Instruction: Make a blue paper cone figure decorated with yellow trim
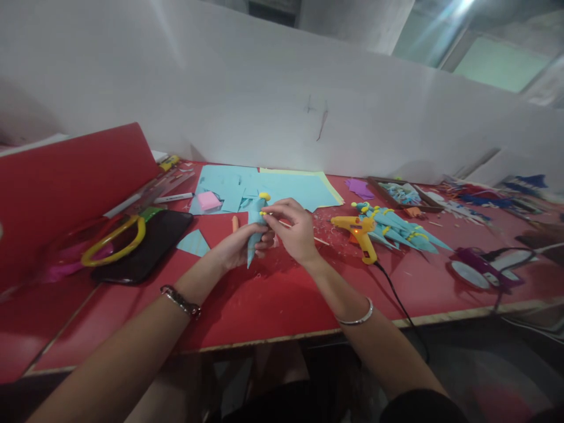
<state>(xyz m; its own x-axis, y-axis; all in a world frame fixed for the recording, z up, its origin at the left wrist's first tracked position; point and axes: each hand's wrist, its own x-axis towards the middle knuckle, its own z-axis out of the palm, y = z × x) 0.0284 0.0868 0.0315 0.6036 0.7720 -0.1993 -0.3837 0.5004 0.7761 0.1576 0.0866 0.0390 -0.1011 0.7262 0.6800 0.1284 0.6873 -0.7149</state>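
My left hand [240, 244] is closed around a light-blue paper cone figure [254, 226], its pointed end hanging down and a yellow piece on its top. At the upper side of the figure, the thumb and fingers of my right hand [293, 226] pinch a small yellow piece [263, 213] against the blue paper. A thin stick [321, 241] lies on the table behind the right hand. To the right, a yellow glue gun [361, 232] with a glowing orange light rests beside a pile of similar blue cone figures [396, 229] with yellow bands.
Blue paper sheets [291, 185] and a pink sticky-note pad [208, 201] lie at the back. A black phone [145, 249] and yellow-handled scissors [115, 241] are left. A tray of scraps [403, 192] and a purple device [484, 267] with cords stand right on the red table [273, 317].
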